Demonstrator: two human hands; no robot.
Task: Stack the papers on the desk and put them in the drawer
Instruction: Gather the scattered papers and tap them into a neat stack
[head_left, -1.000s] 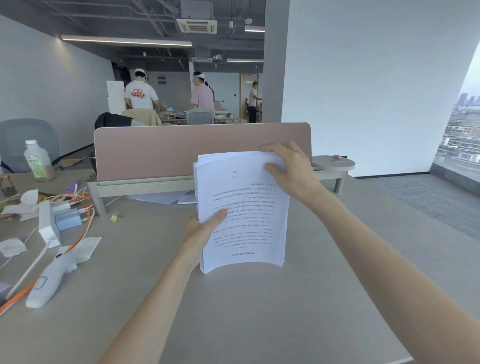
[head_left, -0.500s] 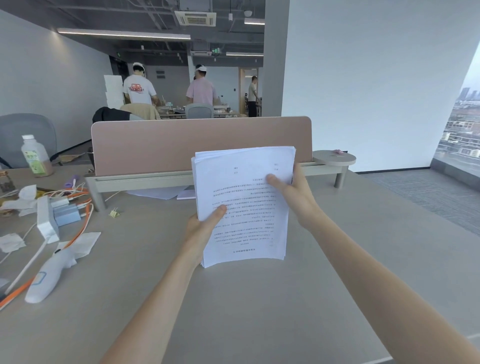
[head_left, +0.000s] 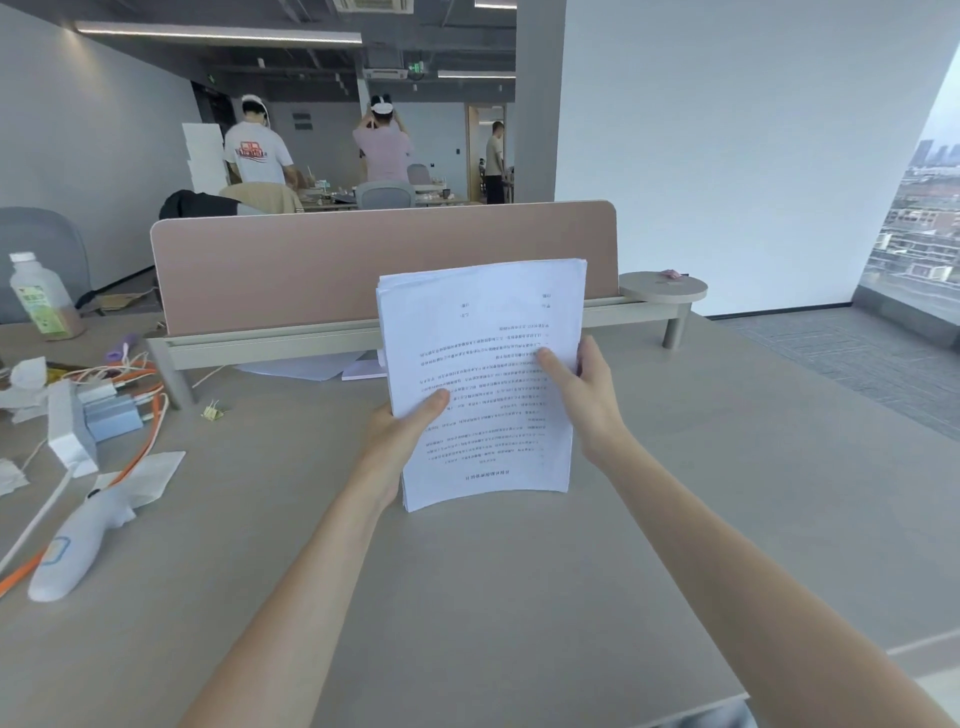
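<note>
A thick stack of printed white papers (head_left: 483, 332) stands upright on its bottom edge on the grey desk (head_left: 519, 597), in the middle of the view. My left hand (head_left: 400, 436) grips its left edge, thumb across the front sheet. My right hand (head_left: 584, 395) grips the right edge lower than the middle, thumb on the text. More loose sheets (head_left: 311, 366) lie flat under the pink divider (head_left: 363, 260). No drawer is in view.
At the left lie a white handheld device (head_left: 78, 545), orange cables (head_left: 140, 447), a white box (head_left: 70, 426), tissues and a bottle (head_left: 41, 299). A small round shelf (head_left: 662, 286) sits at the divider's right end. People stand in the background.
My right hand slid from the stack's top right corner down to its right edge. The stack stays upright on the desk, and the camera view tilted down slightly.
</note>
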